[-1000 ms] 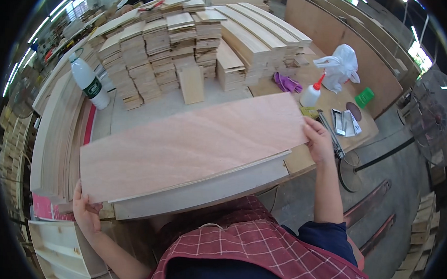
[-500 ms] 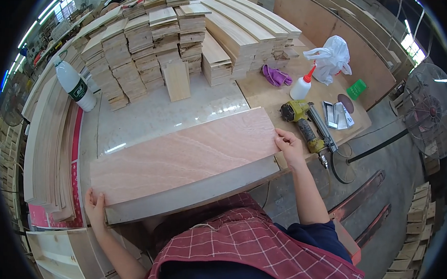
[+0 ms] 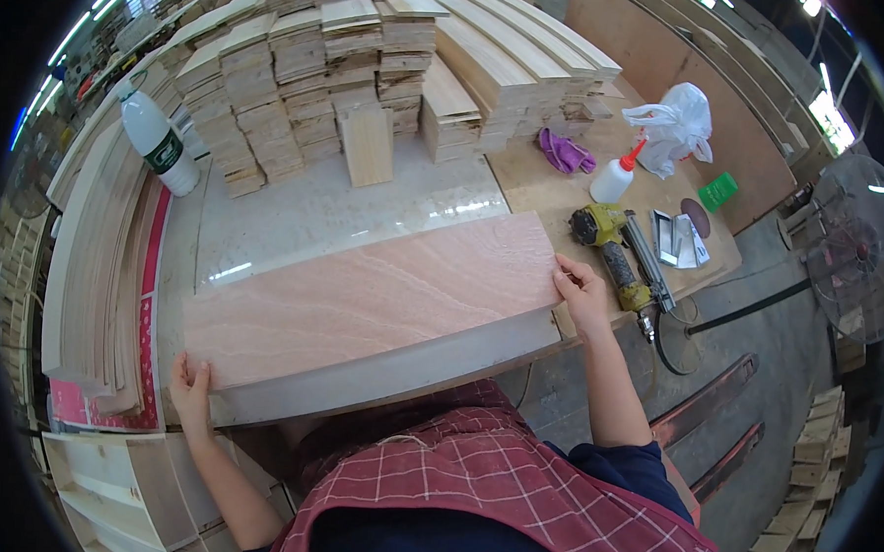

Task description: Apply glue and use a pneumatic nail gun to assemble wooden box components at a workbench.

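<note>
A long, pinkish wooden board (image 3: pixel 372 298) lies slantwise across the worktable (image 3: pixel 366 211), its right end farther from me. My left hand (image 3: pixel 191 395) pinches the near left corner of the board, thumb and fingers at its edge. At the opposite short end, my right hand (image 3: pixel 581 294) grips the board's edge between thumb and fingers. Just right of that hand rests a yellow and black nail gun (image 3: pixel 622 264) with its hose attached. Beyond it stands a white glue bottle (image 3: pixel 615 177) with a red nozzle.
Stacked short boards (image 3: pixel 272 101) and longer planks (image 3: pixel 510 72) line the far side. At left are a water bottle (image 3: pixel 160 137) and thin panels (image 3: pixel 101 281). Rightward lie a purple cloth (image 3: pixel 567 151), plastic bag (image 3: pixel 677 128), staple strips (image 3: pixel 674 239) and green cup (image 3: pixel 718 191); a fan (image 3: pixel 860 250) stands beyond.
The whole view has shifted slightly, so the table's things appear a little moved. Both hands keep their hold on the board, which lies about the same on the table.
</note>
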Motion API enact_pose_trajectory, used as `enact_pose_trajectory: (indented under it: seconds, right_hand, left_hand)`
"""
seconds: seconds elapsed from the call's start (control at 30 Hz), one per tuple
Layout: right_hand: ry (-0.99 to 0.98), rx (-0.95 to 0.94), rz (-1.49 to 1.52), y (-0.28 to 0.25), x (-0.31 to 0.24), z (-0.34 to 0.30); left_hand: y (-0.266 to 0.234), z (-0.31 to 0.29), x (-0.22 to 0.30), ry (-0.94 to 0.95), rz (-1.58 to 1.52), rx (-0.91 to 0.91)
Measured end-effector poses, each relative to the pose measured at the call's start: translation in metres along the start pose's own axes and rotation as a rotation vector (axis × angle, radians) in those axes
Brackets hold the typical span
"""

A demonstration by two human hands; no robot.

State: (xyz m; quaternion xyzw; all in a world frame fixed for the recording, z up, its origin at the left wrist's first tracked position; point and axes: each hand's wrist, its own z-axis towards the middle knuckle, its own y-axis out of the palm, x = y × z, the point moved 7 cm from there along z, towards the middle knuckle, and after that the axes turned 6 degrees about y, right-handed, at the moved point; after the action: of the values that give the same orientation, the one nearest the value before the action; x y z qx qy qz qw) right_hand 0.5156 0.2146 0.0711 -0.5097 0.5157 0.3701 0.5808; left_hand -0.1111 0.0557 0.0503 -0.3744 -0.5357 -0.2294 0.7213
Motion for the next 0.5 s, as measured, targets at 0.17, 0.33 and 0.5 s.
enact_pose_trajectory:
  seconds: [0.17,0.33,0.5]
  right_hand:
    - [-0.068,0.036,-0.168,-0.004,-0.005,-0.006]
    - [-0.125,0.066,-0.003,-0.015,0.005,0.002]
    - [0.096,-0.026,0.146,-0.011,0.012,0.017]
  left_hand:
    - [0.005,-0.005,-0.003,0.008,0.08,0.026]
    - [0.013,0.004,-0.008,0.054,0.272,0.22]
    - [0.016,-0.014,0.03,0.007,0.313,0.405]
